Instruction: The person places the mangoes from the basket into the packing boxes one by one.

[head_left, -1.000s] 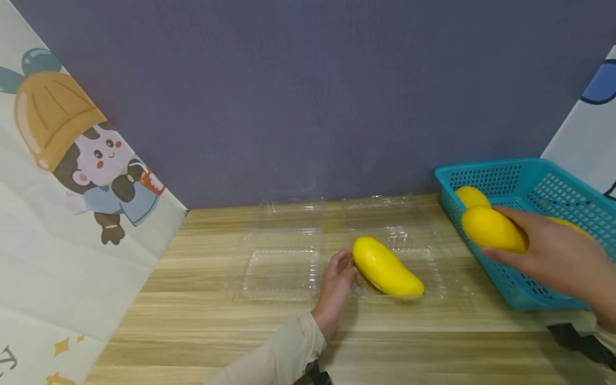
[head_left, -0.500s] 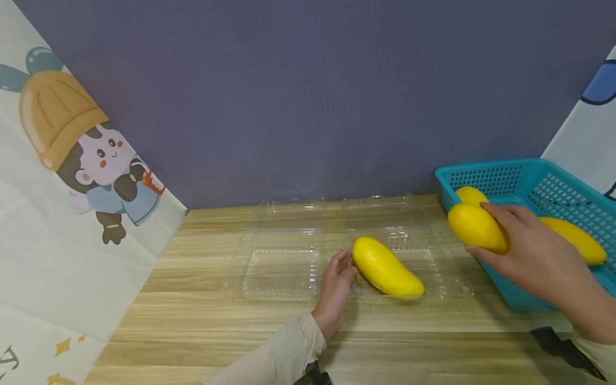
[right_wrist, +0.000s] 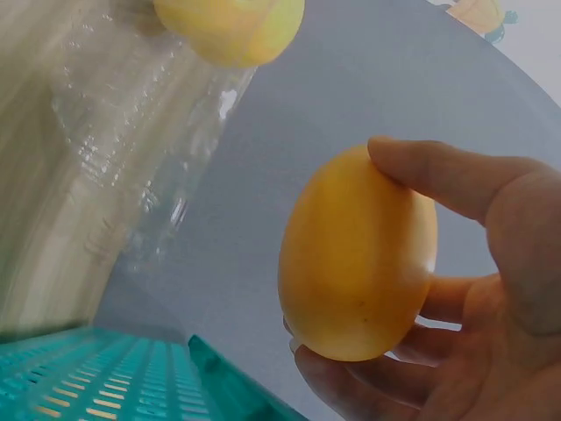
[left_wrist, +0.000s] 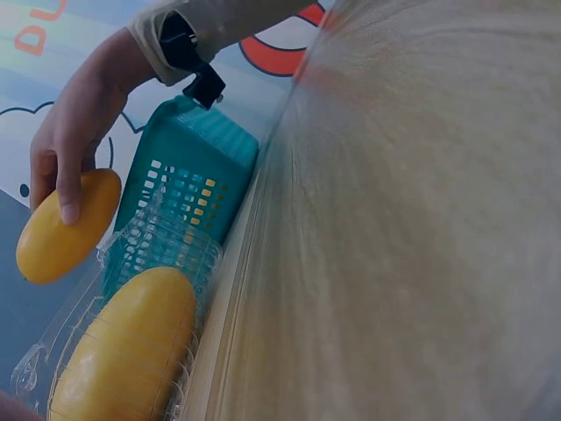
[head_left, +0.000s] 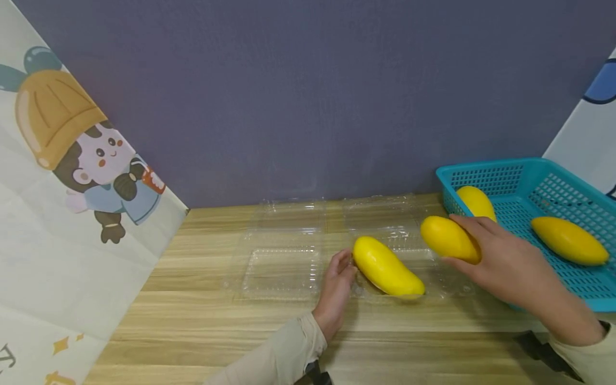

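Note:
In the head view my right hand (head_left: 510, 264) grips a yellow mango (head_left: 449, 239) between thumb and fingers. It is raised between the teal basket (head_left: 517, 170) and a clear plastic clamshell container (head_left: 435, 272). The right wrist view shows the thumb at one end of this held mango (right_wrist: 355, 263), with fingers curled under it. A second mango (head_left: 387, 267) lies slanted in the container's front half. My left hand (head_left: 334, 291) holds the container's left edge, thumb and fingertips at the rim beside that mango.
Two more mangoes, one at the basket's left side (head_left: 476, 202) and one at its right (head_left: 570, 240), lie in the basket. Another opened clear container (head_left: 281, 272) sits left of my left hand. A grey-blue panel (head_left: 308, 101) rises behind the wooden table (head_left: 192, 321).
My right hand has carried the mango leftward out over the basket's left rim toward the container. The mango at the basket's right has come into full view. My left hand has stayed still.

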The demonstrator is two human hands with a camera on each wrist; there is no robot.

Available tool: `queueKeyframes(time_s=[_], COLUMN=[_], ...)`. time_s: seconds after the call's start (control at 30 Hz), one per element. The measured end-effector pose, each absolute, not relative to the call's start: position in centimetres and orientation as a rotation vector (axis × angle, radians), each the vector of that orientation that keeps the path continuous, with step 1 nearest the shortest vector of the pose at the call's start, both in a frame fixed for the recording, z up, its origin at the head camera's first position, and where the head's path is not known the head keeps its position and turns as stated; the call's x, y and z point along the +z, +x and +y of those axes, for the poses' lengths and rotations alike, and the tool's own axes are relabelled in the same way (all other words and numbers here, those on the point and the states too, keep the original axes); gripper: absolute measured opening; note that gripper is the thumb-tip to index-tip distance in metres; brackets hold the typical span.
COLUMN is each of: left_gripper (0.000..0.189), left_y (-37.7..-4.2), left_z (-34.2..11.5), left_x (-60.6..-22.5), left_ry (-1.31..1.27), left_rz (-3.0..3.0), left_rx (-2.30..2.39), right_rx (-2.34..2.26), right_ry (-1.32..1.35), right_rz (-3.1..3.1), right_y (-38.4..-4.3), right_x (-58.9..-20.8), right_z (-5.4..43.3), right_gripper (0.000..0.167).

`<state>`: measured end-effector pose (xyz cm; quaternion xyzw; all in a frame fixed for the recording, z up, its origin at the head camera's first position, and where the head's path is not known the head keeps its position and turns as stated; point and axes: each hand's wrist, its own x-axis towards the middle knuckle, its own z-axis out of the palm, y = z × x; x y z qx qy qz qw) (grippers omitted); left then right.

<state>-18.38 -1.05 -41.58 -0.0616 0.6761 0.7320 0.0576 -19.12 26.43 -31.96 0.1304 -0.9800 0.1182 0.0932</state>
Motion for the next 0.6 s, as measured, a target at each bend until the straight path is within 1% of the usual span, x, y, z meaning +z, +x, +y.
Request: queueKeyframes(time_s=[0.3,0.5,0.6], left_gripper=[0.049,0.049,0.049], left_y=[-18.4,-18.5,-18.5], left_z=[-1.0,-1.1,-1.1], left_x=[-41.6,-41.6,-41.6], left_ry=[-0.198,-0.188,-0.182], left_rz=[2.047,2.037,2.034], left_rx=[2.222,2.228,2.231], right_rx=[0.378,0.396,0.400], right_ry=[0.453,0.456,0.467], right_rz=[-2.923,-2.936,-2.935], right_y=[-19.2,-19.5,-19.7], right_x=[-32.7,-33.6,-34.1], right_z=[25.7,25.0,24.6], right_gripper=[0.084,0.086,0.083])
